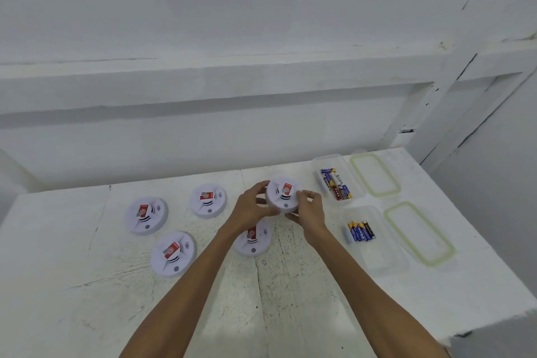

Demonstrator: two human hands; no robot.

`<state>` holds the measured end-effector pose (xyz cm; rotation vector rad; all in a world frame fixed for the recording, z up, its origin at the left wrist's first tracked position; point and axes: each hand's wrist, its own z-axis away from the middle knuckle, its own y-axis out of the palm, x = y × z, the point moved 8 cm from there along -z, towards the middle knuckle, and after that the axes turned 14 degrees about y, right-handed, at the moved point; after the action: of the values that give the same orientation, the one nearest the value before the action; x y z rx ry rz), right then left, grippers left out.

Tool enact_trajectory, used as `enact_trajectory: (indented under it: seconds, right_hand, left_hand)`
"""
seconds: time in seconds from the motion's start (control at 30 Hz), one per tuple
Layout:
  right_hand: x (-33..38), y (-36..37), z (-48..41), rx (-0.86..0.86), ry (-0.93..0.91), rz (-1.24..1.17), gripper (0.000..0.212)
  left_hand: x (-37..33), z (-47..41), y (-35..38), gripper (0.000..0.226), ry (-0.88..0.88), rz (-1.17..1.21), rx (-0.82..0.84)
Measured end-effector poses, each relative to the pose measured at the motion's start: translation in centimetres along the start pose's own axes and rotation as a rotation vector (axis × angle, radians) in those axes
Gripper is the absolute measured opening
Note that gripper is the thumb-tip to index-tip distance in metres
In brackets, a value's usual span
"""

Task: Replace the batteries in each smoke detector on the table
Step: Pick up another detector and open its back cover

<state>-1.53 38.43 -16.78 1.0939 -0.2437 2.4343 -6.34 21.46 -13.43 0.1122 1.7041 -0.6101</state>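
**A:** White smoke detector (282, 193) is held face-up over the table (290, 299), far middle, gripped at the rim by left hand (252, 206) and right hand (309, 209). No cover is seen off, so barely started?

**B:** Likely. Four other detectors (173, 253) are laid face-up leftward; batteries (360, 231) are kept in two open tubs (380, 253) rightward, lids (418, 234) set beside. Nothing's blocked.

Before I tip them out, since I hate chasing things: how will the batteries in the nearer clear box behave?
The batteries are smooth cylinders, so they would probably roll on the flat table. They look rigid and likely heavy for their size. Their glossy wrappers may slip in a loose grip.
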Motion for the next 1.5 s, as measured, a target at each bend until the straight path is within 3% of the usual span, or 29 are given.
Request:
enact_trajectory:
  seconds: [0.2, 0.3, 0.37, 0.43, 0.7, 0.9, 1.03, 1.17, 1.23, 1.33, 1.5]
  right_hand:
    - [1.9, 2.6, -0.6, 0.062, -0.084, 0.218, 0.028]
    - [2.3, 4.5, -0.8, 0.070, -0.111, 0.382, 0.021]
    - [2.0, 5.5, -1.6, 0.055, -0.128, 0.462, 0.033]
    - [2.1, 6.1, -1.4, 0.035, -0.161, 0.500, 0.043]
    - [3.0, 6.5, 0.0, -0.034, -0.275, 0.615, 0.042]
    - [2.2, 6.1, -0.5, -0.028, -0.203, 0.576, 0.046]
    - [1.9, 6.2, 0.2, -0.068, -0.243, 0.589, 0.047]
    - [2.5, 6.8, 1.5, -0.098, -0.333, 0.591, 0.036]
    - [2.9, 7.3, 2.4, -0.086, -0.395, 0.604, 0.031]
    - [3.3, 8.6, 4.0, -0.028, -0.507, 0.620, 0.024]
    - [2.4, 12.7, 7.6, 0.153, -0.656, 0.685, 0.026]
  left_hand:
    - [2.9, -1.0, -3.1, 0.073, -0.041, -0.197, -0.046]
    - [3.1, -0.6, -4.4, 0.063, -0.040, -0.248, -0.099]
    - [3.1, -0.4, -4.9, 0.059, -0.039, -0.257, -0.129]
    - [3.4, -0.4, -5.1, 0.056, -0.050, -0.279, -0.144]
    - [4.1, -0.3, -5.0, 0.038, -0.105, -0.366, -0.141]
    - [3.3, -0.7, -4.4, 0.026, -0.094, -0.464, -0.082]
    - [4.0, -0.3, -4.6, 0.025, -0.105, -0.411, -0.073]
    - [3.8, 1.0, -5.3, 0.053, -0.114, -0.358, -0.076]
    - [3.6, 1.9, -6.4, 0.058, -0.131, -0.294, -0.093]
    - [2.7, 3.9, -8.2, 0.039, -0.109, -0.206, -0.040]
    - [2.4, 8.7, -12.8, 0.027, -0.057, -0.301, -0.105]
